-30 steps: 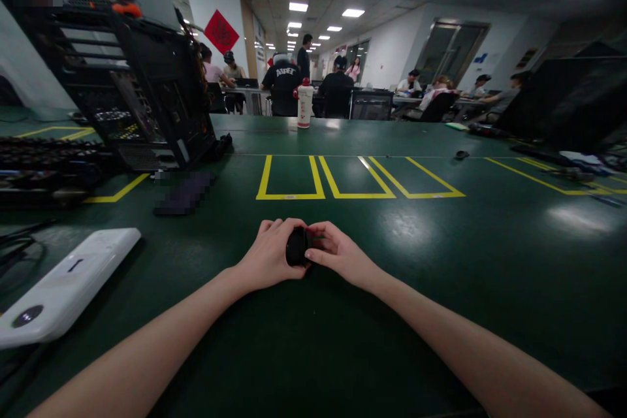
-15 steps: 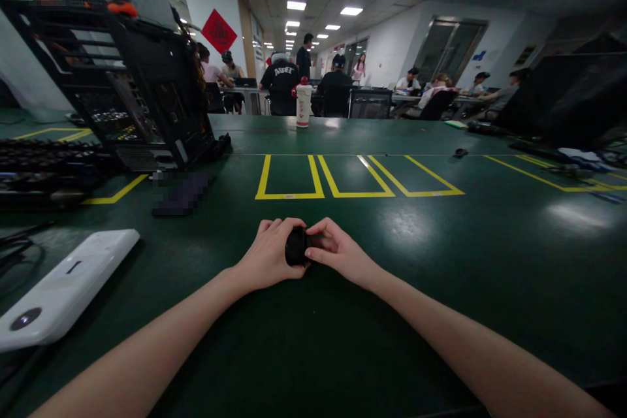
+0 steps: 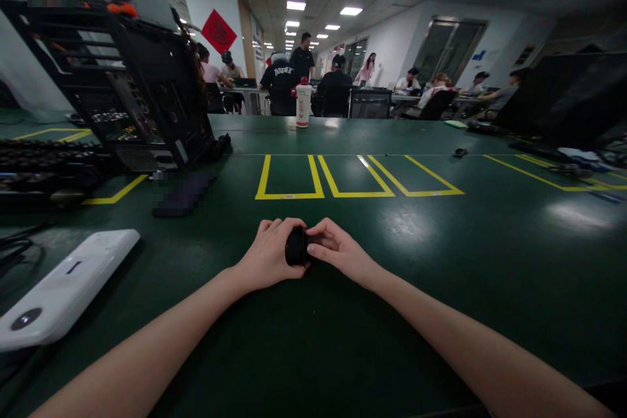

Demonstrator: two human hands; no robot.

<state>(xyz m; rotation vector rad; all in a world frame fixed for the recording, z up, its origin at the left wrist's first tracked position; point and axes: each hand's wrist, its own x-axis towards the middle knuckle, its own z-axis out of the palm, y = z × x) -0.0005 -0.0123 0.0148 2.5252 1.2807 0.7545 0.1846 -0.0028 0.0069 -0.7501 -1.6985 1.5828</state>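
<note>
A small black rounded object (image 3: 296,246) is held between my hands, low over the green tabletop. I cannot tell its exact kind. My left hand (image 3: 271,251) is closed around it from the left, with the fingers over the top and the thumb along the near side. From the right, the bent fingers and thumb of my right hand (image 3: 337,248) meet at its edge in a pinch. The fingertips partly hide that edge.
At left stand an open black computer case (image 3: 147,91), a dark flat item (image 3: 183,194) and a white device (image 3: 73,284). Yellow tape outlines (image 3: 289,196) lie ahead, with a white bottle (image 3: 303,104) beyond. A small black item (image 3: 460,153) lies right. Several people sit farther back.
My right thumb has shifted slightly to the right along the black object's edge. My left hand keeps its hold. In the background, a standing person has turned and another has moved right.
</note>
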